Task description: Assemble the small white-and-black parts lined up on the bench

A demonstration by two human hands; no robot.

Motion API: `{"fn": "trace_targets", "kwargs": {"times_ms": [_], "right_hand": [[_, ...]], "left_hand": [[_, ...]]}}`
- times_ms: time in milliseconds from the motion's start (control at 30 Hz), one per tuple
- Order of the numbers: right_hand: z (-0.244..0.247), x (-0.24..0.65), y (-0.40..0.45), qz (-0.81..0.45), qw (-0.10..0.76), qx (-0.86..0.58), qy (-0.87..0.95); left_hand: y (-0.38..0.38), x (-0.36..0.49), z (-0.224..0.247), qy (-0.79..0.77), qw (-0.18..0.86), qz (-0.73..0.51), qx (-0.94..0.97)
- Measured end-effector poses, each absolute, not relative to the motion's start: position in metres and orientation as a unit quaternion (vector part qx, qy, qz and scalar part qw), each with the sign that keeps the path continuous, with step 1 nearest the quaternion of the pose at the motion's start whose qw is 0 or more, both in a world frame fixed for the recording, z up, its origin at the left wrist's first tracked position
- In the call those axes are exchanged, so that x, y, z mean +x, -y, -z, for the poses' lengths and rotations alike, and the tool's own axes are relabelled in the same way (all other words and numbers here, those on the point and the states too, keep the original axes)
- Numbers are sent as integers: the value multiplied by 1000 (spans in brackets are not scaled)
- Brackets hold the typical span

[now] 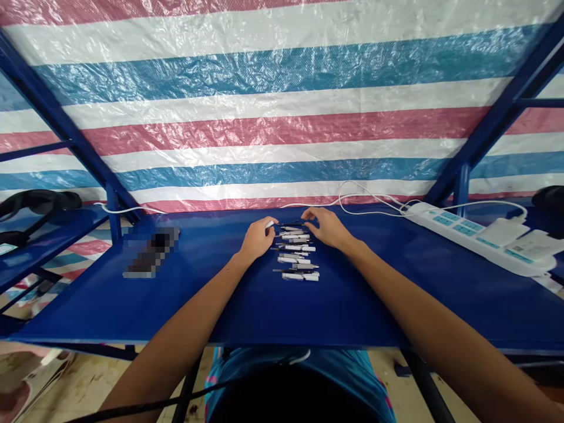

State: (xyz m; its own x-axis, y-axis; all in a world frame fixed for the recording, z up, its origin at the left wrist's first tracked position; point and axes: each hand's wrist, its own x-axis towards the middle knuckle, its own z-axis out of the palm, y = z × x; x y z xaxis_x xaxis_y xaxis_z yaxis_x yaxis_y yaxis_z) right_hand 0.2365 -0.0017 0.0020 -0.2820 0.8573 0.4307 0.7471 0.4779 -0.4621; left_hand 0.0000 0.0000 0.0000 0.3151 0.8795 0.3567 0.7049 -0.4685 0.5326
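Observation:
My left hand is closed around a white pen barrel, whose end sticks out past the thumb. Across from it, my right hand hovers low over the table with thumb and fingers curved and apart. A thin dark refill lies by its thumb tip; whether they touch is hard to tell. Between and below both hands, several pen parts lie in rows: white barrels, grey-tipped pieces and dark thin refills. Some pieces at the far end overlap and are too small to separate.
All of this lies on a blue table. A white power strip with plugged-in chargers sits at right, its white cable running along the back. At left is a blurred-out dark object. Blue metal posts flank a striped plastic sheet.

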Motion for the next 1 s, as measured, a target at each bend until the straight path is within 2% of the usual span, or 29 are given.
{"fn": "trace_targets", "kwargs": {"times_ms": [200,1000], "right_hand": [[2,233,-4,-100,284,-503,810],[25,238,-20,-51,262,-495,827]], "left_hand": [[1,1,-2,-502,143,-304,797],[0,0,0,-480,142,-316,806]]}}
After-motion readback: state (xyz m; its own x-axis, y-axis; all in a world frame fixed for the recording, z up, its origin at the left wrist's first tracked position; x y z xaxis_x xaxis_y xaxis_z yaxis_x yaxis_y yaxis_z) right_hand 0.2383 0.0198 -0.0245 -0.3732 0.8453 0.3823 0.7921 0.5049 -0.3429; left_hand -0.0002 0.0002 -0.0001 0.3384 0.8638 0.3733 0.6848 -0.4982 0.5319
